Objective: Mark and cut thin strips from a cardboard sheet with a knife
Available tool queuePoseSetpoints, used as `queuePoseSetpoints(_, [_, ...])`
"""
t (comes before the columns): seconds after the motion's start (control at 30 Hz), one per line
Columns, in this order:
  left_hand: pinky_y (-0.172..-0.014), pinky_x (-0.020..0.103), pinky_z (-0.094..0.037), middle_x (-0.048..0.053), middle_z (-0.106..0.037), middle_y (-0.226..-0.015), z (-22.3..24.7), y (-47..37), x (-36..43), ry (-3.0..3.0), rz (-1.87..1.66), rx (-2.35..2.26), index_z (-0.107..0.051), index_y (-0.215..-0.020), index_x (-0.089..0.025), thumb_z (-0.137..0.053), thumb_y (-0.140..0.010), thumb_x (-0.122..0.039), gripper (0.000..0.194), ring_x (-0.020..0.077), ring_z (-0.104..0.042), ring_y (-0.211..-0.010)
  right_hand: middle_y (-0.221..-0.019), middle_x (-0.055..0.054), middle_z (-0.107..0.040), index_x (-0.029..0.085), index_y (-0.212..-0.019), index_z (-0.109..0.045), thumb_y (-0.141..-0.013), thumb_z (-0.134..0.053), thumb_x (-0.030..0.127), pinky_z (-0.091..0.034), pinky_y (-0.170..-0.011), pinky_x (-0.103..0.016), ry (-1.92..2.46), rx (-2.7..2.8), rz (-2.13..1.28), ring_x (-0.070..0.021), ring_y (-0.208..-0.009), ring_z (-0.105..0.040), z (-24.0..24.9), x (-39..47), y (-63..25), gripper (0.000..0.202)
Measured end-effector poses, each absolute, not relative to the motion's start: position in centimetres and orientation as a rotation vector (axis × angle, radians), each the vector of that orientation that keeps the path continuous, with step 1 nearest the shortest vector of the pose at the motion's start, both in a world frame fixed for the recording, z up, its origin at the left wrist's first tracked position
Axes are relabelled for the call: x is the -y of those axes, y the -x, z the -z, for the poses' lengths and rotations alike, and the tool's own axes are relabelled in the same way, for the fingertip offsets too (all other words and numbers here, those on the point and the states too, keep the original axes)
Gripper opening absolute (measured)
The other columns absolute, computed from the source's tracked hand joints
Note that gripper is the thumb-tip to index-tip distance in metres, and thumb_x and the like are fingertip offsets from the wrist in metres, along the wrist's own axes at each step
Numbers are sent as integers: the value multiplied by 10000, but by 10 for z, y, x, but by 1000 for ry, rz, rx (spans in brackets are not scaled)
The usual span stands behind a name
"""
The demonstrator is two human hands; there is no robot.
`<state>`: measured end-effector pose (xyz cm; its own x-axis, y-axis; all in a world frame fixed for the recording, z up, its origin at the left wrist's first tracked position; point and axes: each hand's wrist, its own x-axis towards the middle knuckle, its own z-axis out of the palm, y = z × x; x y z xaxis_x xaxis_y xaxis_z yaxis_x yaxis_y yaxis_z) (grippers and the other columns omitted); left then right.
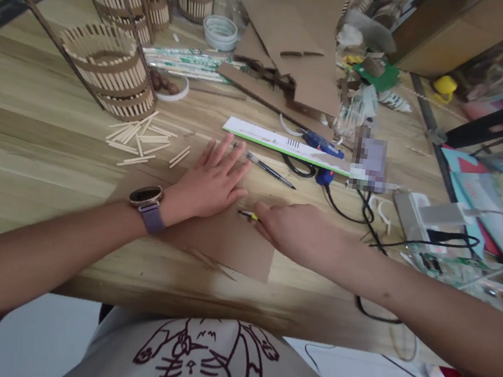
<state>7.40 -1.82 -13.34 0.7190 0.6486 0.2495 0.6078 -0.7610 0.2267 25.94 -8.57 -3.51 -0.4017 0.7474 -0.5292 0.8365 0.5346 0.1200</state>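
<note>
My left hand (pixel 216 177), a watch on its wrist, lies flat with fingers spread over a brown piece of cardboard (pixel 235 245). Closed round a small cutter (pixel 248 214) with a yellow part is my right hand (pixel 290 227); the cutter's dark tip points left over the cardboard, and most of its body is hidden in my fingers. Just beyond my left fingertips lies a black pen (pixel 270 169). Thin cardboard strips (pixel 211 262) rest along the near edge of the cardboard. Short wooden sticks (pixel 140 137) are scattered to the left of my left hand.
Cylinders of sticks and cardboard bands (pixel 109 74) stand at the back left. Behind my hands are a white strip with a green edge (pixel 285 145), a blue glue gun (pixel 322 143) and cardboard sheets (pixel 309 29). A power strip (pixel 415 213) and black cables are on the right.
</note>
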Motion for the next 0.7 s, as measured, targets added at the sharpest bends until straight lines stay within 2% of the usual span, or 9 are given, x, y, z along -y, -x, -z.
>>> queuePoseSetpoints(0.17, [-1209, 696, -173, 260, -290, -1644, 133, -75, 19, -2814, -479, -1025, -505, -1478, -98, -528, -1026, -388, 538, 450, -128, -1557, -834, -51, -773, 184, -1170, -641, -1016, -444, 168, -236, -484, -303, -1275, -2252, 194, -219, -752, -731, 38, 87, -258, 251])
queuePoseSetpoints(0.3, [-1220, 686, -156, 263, -286, -1645, 131, -75, 19, -2801, -455, -1028, -512, -1473, -87, -545, -1020, -393, 548, 451, -129, -1557, -827, -33, -770, 188, -1287, -604, -957, -455, 69, -190, -442, -310, -1230, -2299, 127, -222, -698, -735, 40, 86, -255, 381])
queuePoseSetpoints(0.43, [-1222, 684, -149, 234, -298, -1651, 132, -73, 18, -2787, -456, -1043, -518, -1476, -113, -499, -1033, -404, 530, 433, -114, -1564, -729, -30, -732, 174, -1201, -635, -886, -466, -8, -191, -427, -300, -1183, -2249, 116, -207, -639, -710, 38, 84, -256, 402])
queuePoseSetpoints(0.7, [-1232, 661, -145, 218, -283, -1662, 132, -72, 17, -2795, -406, -1075, -493, -1503, -115, -484, -1038, -404, 547, 424, -94, -1569, -715, -43, -708, 177, -1220, -622, -981, -448, 138, -246, -466, -280, -1230, -2329, 205, -170, -565, -634, 41, 93, -284, 298])
